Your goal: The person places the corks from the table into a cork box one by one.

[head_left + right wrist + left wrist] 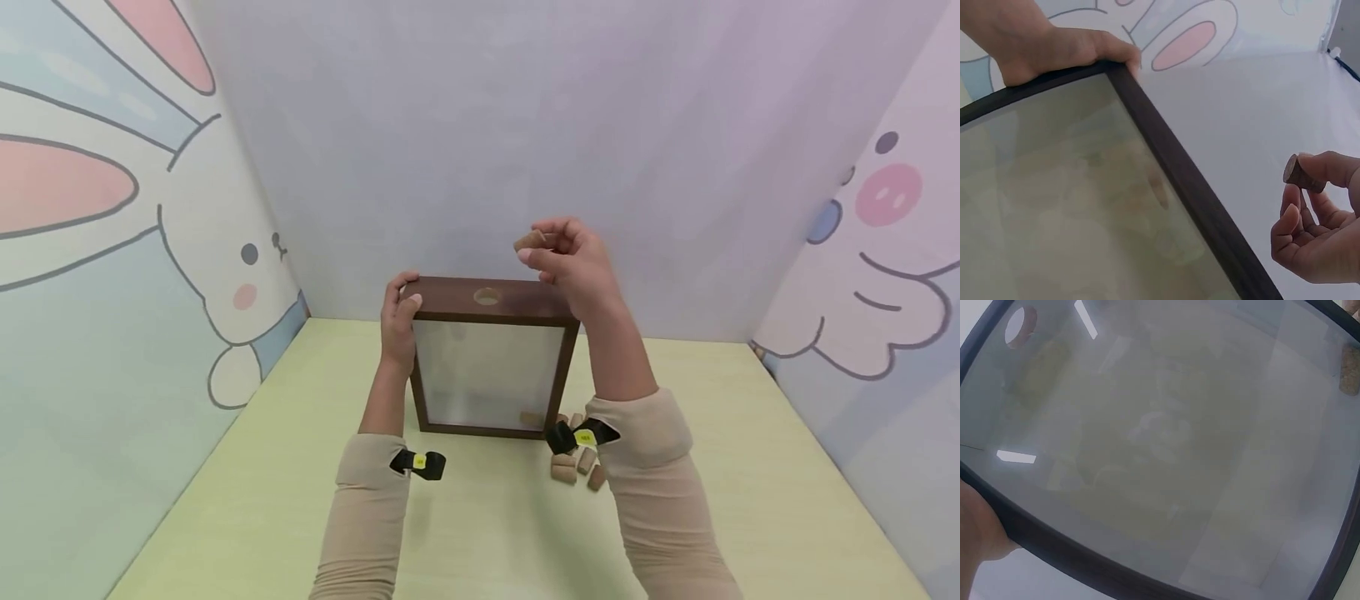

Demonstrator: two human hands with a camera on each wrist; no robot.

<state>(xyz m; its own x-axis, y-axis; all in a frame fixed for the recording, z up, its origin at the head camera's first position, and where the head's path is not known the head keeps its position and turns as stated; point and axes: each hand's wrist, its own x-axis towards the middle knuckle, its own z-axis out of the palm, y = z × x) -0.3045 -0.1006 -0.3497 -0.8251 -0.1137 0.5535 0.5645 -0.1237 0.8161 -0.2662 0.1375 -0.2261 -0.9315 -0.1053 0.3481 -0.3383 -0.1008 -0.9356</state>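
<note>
A dark brown shadow box frame [525,304] with a clear front panel stands upright on the table, a round hole [488,297] in its top edge. My left hand [397,327] grips the box's upper left corner, thumb in front and fingers behind. My right hand [581,265] pinches a cork [529,242] between thumb and fingers, above the right part of the top edge and apart from it. Behind the panel, one cork [1350,370] lies at the bottom right of the box. In the right wrist view, the pinched cork [1302,175] shows its round end.
Several loose corks [564,473] lie on the pale yellow-green table [480,517] by the box's lower right corner, partly hidden by the right wrist camera [561,437]. A plain wall [390,150] stands behind the box, with cartoon-printed walls at both sides.
</note>
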